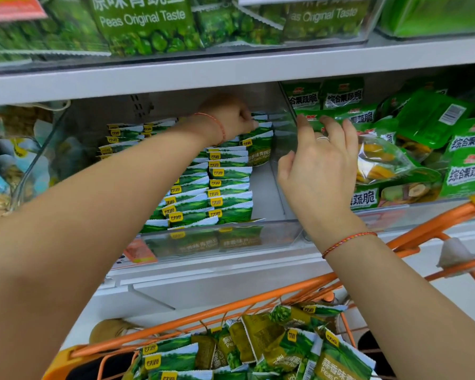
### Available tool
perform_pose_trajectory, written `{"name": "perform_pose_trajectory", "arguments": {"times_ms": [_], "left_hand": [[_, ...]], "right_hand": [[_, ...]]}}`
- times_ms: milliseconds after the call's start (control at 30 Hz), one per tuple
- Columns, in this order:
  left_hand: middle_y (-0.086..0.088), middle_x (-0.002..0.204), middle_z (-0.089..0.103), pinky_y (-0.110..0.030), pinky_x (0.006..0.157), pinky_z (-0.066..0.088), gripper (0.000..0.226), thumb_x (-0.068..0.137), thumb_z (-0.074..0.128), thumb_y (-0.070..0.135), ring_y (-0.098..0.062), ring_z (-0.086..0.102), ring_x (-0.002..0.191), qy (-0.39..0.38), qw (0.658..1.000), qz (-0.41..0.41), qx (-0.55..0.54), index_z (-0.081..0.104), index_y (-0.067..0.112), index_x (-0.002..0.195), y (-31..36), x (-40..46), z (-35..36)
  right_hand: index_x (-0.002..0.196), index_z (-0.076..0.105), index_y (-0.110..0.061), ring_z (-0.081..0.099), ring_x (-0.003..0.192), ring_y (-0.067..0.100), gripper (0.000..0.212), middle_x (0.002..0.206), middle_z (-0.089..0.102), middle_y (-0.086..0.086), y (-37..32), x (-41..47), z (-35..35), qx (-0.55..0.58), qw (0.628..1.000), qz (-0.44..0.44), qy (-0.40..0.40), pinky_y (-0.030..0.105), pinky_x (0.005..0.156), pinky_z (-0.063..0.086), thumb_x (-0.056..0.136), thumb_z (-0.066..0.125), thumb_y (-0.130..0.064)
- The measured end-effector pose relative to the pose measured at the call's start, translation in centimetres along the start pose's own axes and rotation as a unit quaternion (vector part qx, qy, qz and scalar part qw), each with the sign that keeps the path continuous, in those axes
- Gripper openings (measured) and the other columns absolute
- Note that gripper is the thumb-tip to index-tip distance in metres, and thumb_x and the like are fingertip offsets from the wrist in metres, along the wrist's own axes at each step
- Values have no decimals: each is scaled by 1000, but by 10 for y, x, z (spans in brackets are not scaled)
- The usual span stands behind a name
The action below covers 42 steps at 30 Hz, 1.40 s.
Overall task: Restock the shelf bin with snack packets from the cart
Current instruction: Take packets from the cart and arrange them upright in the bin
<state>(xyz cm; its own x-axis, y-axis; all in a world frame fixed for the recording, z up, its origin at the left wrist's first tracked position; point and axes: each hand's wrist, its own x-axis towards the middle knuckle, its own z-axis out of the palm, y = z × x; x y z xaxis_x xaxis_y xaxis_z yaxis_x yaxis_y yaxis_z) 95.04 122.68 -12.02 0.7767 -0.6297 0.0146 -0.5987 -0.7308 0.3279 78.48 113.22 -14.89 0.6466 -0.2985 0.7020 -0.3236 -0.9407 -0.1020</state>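
Packets point(228, 185) are standing in rows inside the shelf bin point(258, 231); more are lying in the cart point(258, 300) below it. Left hand point(231, 116) is pinching a rear packet; right hand point(317, 163), fingers relaxed, is bracing the bin's side wall. Risk: rows toppling into the bin's bare gap.

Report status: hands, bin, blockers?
Left hand gripping packets at bin rear. Right hand open on clear divider. Cart still stocked; nothing blocking.

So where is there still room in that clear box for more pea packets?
Bare floor shows along the bin's right side, between the packet rows and the clear divider under the right hand. The middle is packed; the left hand reaches deep at the back.
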Motion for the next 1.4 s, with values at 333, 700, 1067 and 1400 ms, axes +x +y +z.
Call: {"name": "perform_pose_trajectory", "arguments": {"times_ms": [333,700,1067,1400], "left_hand": [[-4,116,68,-28,96,45,25,89,63,12,-23,61,107,-57,997,11,44,70,16,112,2,9,5],[0,112,69,-30,92,49,20,87,63,19,-23,62,102,-9,1000,-19,15,73,21,104,4,12,9],[-2,68,55,-29,67,42,34,74,75,47,-23,53,73,-37,976,6,216,63,15,76,25,8,23],[-3,79,51,-28,70,37,32,81,70,45,-24,52,84,8,971,-37,235,60,16,89,29,7,30]], "right_hand": [[116,64,4,58,111,34,50,79,69,21,0,0,1,7,1000,-2,9,42,108,20,70,56,-12],[115,65,4,59,110,34,50,79,69,20,0,0,3,6,1000,-3,18,41,107,21,69,53,-13],[115,64,4,58,111,34,49,74,68,20,1,0,3,3,1000,-4,13,41,107,20,69,55,-13],[115,63,4,59,110,35,49,78,69,21,3,-1,4,-2,1000,-13,0,41,106,20,70,55,-14]]}}
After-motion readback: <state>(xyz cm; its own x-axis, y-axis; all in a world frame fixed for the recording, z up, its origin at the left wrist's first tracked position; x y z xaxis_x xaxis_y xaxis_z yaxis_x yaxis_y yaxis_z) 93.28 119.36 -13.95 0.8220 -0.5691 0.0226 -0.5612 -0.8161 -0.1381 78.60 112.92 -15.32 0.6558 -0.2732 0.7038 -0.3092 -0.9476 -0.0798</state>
